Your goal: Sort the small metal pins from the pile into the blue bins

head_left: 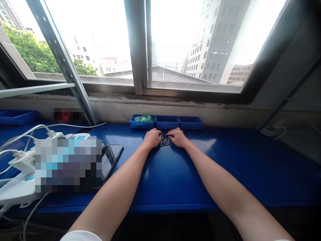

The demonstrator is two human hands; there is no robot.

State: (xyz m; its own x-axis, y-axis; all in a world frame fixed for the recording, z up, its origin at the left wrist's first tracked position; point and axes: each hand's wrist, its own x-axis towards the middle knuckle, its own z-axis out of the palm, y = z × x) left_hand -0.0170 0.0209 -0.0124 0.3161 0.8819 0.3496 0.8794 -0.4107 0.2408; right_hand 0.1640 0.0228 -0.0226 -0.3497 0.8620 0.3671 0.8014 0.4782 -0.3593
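A small pile of dark and silvery screw-like pieces (166, 142) lies on the blue tabletop (165, 177). At the left edge of the pile is my left hand (152, 138), its fingers curled in; whatever they pinch is too small to make out. My right hand (177, 137) is at the pile's right edge with fingers bent together, and a thin dark piece seems to show at its fingertips. Just behind the hands stand three joined blue bins: the left bin (142, 125) holds green packets, while the middle bin (167, 125) and right bin (191, 126) have small, indistinct contents.
Left of my forearm lie a dark tablet-like device (112, 157), a blurred-out object and a white power strip (17, 189) with plugs and cables. A metal shelf post (82, 100) rises at the back left. The window wall (115, 112) bounds the table behind.
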